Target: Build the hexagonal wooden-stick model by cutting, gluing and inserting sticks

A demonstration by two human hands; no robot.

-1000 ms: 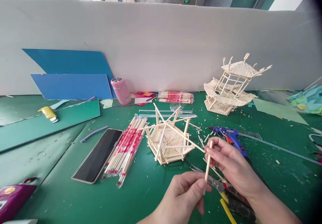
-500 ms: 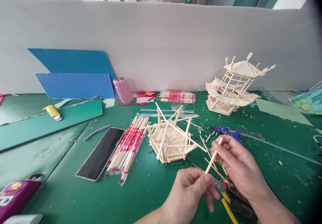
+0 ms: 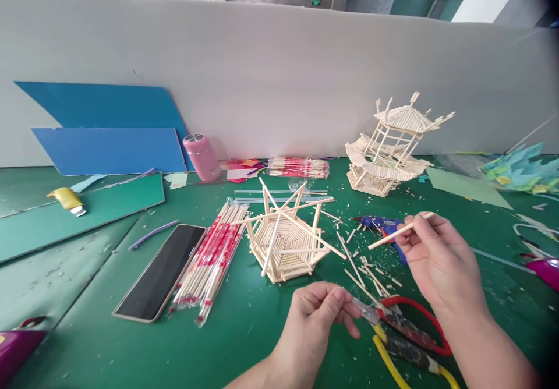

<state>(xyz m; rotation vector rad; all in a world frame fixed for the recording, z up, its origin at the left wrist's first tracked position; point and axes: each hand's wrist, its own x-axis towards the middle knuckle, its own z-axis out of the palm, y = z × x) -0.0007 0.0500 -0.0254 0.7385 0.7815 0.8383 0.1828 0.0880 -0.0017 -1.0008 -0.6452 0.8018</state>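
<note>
head view: the wooden stick (image 3: 399, 231) is a thin, pale, round-section piece of bare wood, short and straight, with no visible marking.

right hand (image 3: 437, 261) — raised above the green table (image 3: 87, 296), palm turned toward the left, wrist entering from the lower right. the thumb and first fingers pinch the stick at its far-right end; the remaining fingers are curled loosely below the pinch.

left hand (image 3: 317, 319) — lower and nearer the camera, forearm entering from the bottom edge. its fingers are curled in with thumb and fingertips close together; whether anything is held between them cannot be told. it hovers just left of the red-and-yellow pliers (image 3: 406, 333) lying on the table.

stick orientation: the long axis runs nearly level, tilted slightly. the gripped end is the higher one, up and right; the free end points left and a little downward from the grip, toward the hexagonal stick frame (image 3: 283, 240). the stick is clear of the table and touches nothing but the right hand.

relative to the grip: the blue glue gun (image 3: 379, 225) lies just under and behind the stick; loose cut sticks (image 3: 362, 269) are scattered below and left of it; the finished stick pagoda (image 3: 393, 147) stands beyond it; a wrapped bundle of chopsticks (image 3: 212, 261) and a phone (image 3: 161, 272) lie well off to the left.
</note>
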